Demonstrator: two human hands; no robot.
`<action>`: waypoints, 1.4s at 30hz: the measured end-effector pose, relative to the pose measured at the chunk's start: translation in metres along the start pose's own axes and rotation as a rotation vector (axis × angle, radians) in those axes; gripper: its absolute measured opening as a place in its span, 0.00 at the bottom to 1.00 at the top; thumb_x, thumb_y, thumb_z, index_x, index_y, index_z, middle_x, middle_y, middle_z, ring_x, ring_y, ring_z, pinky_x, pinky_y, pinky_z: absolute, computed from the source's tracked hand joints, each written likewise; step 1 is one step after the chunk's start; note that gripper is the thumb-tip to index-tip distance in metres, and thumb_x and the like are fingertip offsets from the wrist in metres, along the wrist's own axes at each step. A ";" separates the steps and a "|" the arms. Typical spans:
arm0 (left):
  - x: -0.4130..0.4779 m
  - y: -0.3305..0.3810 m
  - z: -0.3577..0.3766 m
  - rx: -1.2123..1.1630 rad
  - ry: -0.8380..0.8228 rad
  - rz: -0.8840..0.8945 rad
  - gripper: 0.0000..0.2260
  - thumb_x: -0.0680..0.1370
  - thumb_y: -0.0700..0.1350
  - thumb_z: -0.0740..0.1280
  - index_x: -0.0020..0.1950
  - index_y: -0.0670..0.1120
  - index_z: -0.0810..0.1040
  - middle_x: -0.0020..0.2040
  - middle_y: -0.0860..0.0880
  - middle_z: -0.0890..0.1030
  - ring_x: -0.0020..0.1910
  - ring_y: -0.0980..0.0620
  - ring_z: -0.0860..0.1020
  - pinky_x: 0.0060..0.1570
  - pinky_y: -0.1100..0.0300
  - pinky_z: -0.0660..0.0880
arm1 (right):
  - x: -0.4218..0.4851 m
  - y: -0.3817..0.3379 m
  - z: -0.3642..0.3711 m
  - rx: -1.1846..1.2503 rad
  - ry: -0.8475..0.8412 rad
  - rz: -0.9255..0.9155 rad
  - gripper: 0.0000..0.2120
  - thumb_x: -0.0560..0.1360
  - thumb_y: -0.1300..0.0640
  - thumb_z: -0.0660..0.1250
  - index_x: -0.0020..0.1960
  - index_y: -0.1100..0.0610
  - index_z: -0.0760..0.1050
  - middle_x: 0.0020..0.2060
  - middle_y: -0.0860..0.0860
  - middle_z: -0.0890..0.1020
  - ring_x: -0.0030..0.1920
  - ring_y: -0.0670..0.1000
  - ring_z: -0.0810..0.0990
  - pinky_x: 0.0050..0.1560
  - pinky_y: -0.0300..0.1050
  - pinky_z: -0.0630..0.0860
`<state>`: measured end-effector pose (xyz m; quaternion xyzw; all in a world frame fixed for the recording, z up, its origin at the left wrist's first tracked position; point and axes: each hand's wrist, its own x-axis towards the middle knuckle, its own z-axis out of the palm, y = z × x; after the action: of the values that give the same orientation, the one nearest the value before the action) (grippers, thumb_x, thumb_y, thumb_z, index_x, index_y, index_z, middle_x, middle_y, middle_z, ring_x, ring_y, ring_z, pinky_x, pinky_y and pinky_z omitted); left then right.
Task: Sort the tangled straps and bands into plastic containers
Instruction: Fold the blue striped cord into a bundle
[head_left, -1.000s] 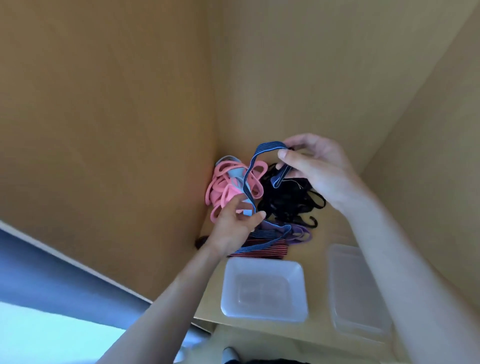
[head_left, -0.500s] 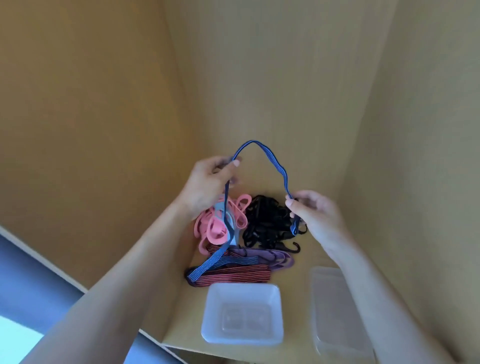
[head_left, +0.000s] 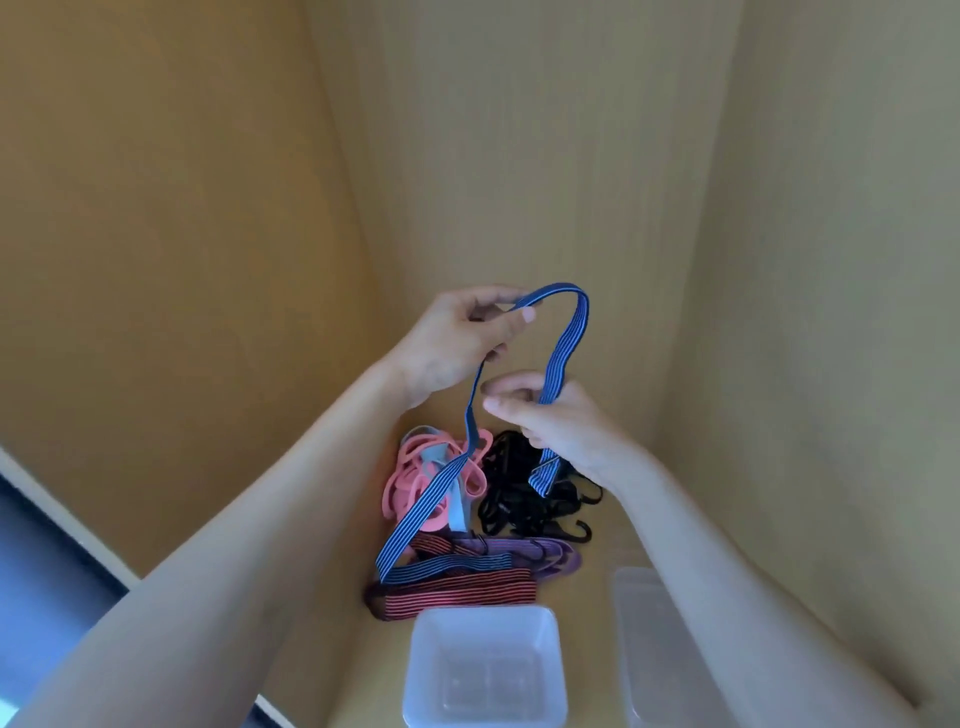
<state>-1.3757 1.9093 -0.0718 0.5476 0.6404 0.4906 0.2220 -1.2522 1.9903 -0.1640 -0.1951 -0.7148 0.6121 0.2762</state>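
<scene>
A blue striped strap (head_left: 563, 343) arches between both hands above the pile. My left hand (head_left: 457, 338) pinches it near its top; my right hand (head_left: 550, 421) grips its other run, whose end hangs below the palm. The strap's long tail drops to the shelf floor over a red striped strap (head_left: 457, 592). Under the hands lie pink bands (head_left: 415, 483), a black tangle of hooked cords (head_left: 519, 493) and a purple band (head_left: 519, 553). A square plastic container (head_left: 483, 670) sits empty at the front; a second clear container (head_left: 660, 649) stands to its right.
The work happens inside a wooden cabinet: side wall (head_left: 182, 260) at left, back panel (head_left: 519, 156), right wall (head_left: 831, 312). The shelf's front edge runs just below the containers.
Both hands have risen with the blue strap. The right hand moved up and left toward the left hand, narrowing the loop, and more of the strap has lifted off the pile.
</scene>
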 end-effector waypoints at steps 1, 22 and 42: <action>0.002 0.001 -0.002 -0.006 0.019 0.010 0.12 0.80 0.48 0.70 0.62 0.48 0.83 0.42 0.45 0.74 0.40 0.52 0.73 0.49 0.58 0.73 | 0.006 -0.002 0.005 -0.050 -0.010 -0.004 0.02 0.75 0.55 0.75 0.47 0.52 0.86 0.28 0.41 0.69 0.27 0.42 0.66 0.30 0.34 0.64; -0.032 -0.140 -0.006 -0.095 -0.181 -0.301 0.09 0.80 0.38 0.70 0.60 0.39 0.81 0.53 0.42 0.84 0.53 0.48 0.82 0.57 0.56 0.79 | 0.064 -0.090 -0.018 -0.041 0.234 -0.237 0.09 0.81 0.53 0.67 0.47 0.54 0.84 0.31 0.46 0.75 0.28 0.46 0.67 0.28 0.34 0.64; 0.049 -0.012 0.005 0.194 0.008 0.022 0.08 0.81 0.38 0.65 0.46 0.42 0.82 0.34 0.49 0.84 0.31 0.51 0.83 0.30 0.58 0.81 | -0.002 0.028 -0.027 0.098 0.214 0.173 0.09 0.75 0.50 0.76 0.52 0.54 0.84 0.37 0.49 0.78 0.29 0.45 0.68 0.28 0.35 0.64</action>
<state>-1.3921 1.9572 -0.0721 0.5717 0.6797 0.4308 0.1602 -1.2353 2.0146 -0.1889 -0.3064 -0.6312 0.6435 0.3059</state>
